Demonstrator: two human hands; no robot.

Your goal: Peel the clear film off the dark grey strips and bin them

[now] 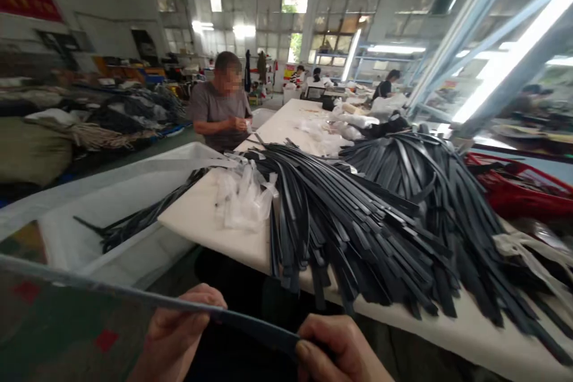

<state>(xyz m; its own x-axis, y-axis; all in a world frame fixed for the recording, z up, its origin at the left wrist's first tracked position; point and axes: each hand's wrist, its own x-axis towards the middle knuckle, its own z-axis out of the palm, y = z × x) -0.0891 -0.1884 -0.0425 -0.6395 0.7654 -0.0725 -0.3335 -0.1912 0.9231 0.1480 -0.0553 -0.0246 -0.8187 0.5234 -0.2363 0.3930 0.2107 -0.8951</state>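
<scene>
My left hand (181,325) pinches a long dark strap (255,327) between thumb and fingers, at the bottom of the view. Further along, at the strap's right end, my right hand (338,346) grips it the same way. From my left hand the strap runs on to the left edge of the view, blurred there. Beyond my hands a large heap of black straps (358,215) lies across the white table (215,215), with ends hanging over the near edge. Clear plastic bags (248,197) lie to the left of the heap.
A white bin (134,185) with more black straps (143,218) stands left of the table. A person (221,101) works at the table's far left side. At right are a red basket (523,185) and a slanted metal frame with a lamp (514,42). Other people sit farther back.
</scene>
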